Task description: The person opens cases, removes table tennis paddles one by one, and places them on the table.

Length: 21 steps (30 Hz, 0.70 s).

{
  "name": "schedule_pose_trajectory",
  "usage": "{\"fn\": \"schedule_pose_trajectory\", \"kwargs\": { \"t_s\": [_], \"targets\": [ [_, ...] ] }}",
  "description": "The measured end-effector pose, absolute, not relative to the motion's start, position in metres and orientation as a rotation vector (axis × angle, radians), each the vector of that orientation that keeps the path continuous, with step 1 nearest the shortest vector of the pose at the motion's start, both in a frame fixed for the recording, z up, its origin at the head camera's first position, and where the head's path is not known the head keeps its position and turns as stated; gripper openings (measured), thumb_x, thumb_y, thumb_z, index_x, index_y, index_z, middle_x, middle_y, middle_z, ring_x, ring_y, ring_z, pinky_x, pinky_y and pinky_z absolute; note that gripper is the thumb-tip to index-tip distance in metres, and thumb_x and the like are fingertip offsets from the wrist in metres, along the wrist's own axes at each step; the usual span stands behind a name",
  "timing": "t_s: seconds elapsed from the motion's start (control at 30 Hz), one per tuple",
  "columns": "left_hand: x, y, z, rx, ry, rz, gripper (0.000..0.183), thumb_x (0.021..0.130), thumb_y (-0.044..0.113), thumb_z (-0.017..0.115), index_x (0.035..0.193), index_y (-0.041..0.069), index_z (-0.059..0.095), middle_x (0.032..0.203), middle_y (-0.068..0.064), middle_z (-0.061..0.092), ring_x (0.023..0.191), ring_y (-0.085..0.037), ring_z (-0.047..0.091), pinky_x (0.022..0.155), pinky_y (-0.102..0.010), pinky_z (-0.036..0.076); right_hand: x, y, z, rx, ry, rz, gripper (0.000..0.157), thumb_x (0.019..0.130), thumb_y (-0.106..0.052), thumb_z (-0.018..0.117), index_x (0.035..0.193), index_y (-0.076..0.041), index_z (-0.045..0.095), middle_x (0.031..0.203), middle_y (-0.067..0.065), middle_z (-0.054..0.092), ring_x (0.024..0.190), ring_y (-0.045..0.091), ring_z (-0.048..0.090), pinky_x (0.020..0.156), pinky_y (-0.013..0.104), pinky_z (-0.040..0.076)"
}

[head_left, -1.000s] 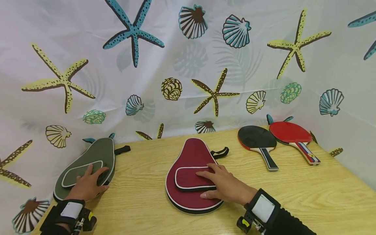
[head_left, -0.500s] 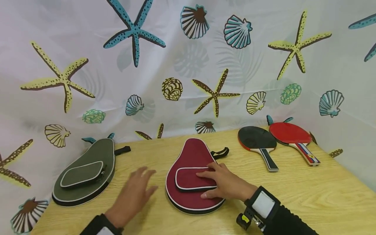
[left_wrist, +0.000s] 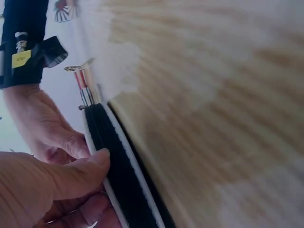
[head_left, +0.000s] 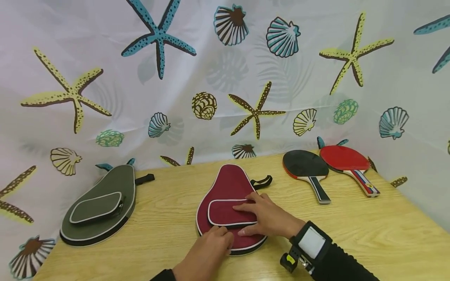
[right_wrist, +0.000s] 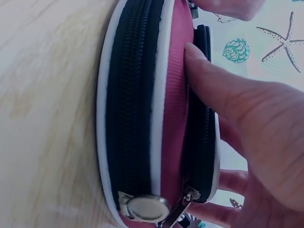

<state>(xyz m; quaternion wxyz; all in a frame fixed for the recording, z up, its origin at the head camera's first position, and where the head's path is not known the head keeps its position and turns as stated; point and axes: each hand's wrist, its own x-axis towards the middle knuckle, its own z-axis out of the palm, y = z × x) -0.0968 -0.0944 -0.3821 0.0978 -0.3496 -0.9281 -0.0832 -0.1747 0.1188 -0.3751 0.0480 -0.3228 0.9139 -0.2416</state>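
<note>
A dark red table tennis paddle case (head_left: 232, 181) with white piping lies flat on the wooden table in the head view. My left hand (head_left: 207, 251) is at its lower left edge with curled fingers. In the left wrist view, that thumb presses the case's black zipper side (left_wrist: 114, 156). My right hand (head_left: 272, 218) rests spread over the right end of the case's small front pocket (head_left: 226, 212). Seen from the right wrist, its thumb touches the seam under the pocket. A round metal zipper pull (right_wrist: 148, 208) and the pocket's zipper tab (right_wrist: 183, 206) hang near that hand.
A green paddle case (head_left: 116, 181) lies at the left against the patterned curtain (head_left: 207, 50). Two paddles lie at the back right: a black one (head_left: 306, 163) and a red one (head_left: 342, 157). The red case's black strap (head_left: 261, 182) sticks out toward them.
My left hand has left the green case and crossed right to the red case's lower left edge, its fingers now curled. The right hand stays on the red case.
</note>
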Motion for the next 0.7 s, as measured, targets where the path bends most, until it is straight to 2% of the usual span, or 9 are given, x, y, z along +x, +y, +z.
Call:
{"fn": "schedule_pose_trajectory", "kwargs": {
  "t_s": [0.17,0.33,0.5,0.7],
  "targets": [
    [-0.097,-0.102,-0.384,-0.981,-2.712,-0.216,0.02,0.079,0.0,0.077,0.077,0.013,0.062,0.078,0.003,0.057,0.079,-0.012,0.057,0.065,-0.023,0.049,-0.172,0.115,-0.373,-1.009,2.823,-0.697,0.062,0.082,-0.045,0.082,0.136,-0.017,0.066,0.125,0.008,0.053,0.106,0.025,0.045,0.088,0.044,0.048],
    [-0.104,-0.113,-0.385,-0.858,-2.749,-0.32,0.035,0.073,-0.006,0.078,0.066,0.016,0.052,0.071,0.007,0.049,0.068,-0.008,0.047,0.057,-0.022,0.04,-0.169,0.112,-0.372,-1.063,2.861,-0.661,0.061,0.082,-0.046,0.082,0.133,-0.015,0.069,0.115,0.005,0.054,0.094,0.019,0.042,0.078,0.037,0.046],
    [-0.113,-0.126,-0.385,-0.802,-2.766,-0.362,0.041,0.066,-0.008,0.083,0.064,0.016,0.05,0.068,0.009,0.046,0.064,-0.006,0.042,0.055,-0.022,0.037,-0.165,0.11,-0.372,-1.102,2.879,-0.636,0.056,0.083,-0.048,0.08,0.129,-0.017,0.071,0.113,0.006,0.055,0.093,0.019,0.043,0.078,0.037,0.046],
    [-0.127,-0.14,-0.387,-0.772,-2.705,-0.403,0.039,0.064,-0.017,0.073,0.059,0.014,0.05,0.062,0.01,0.043,0.06,-0.004,0.04,0.054,-0.021,0.035,-0.162,0.108,-0.37,-1.14,2.875,-0.571,0.05,0.09,-0.051,0.072,0.128,-0.02,0.072,0.112,0.007,0.057,0.092,0.017,0.041,0.079,0.037,0.044]
  ]
}}
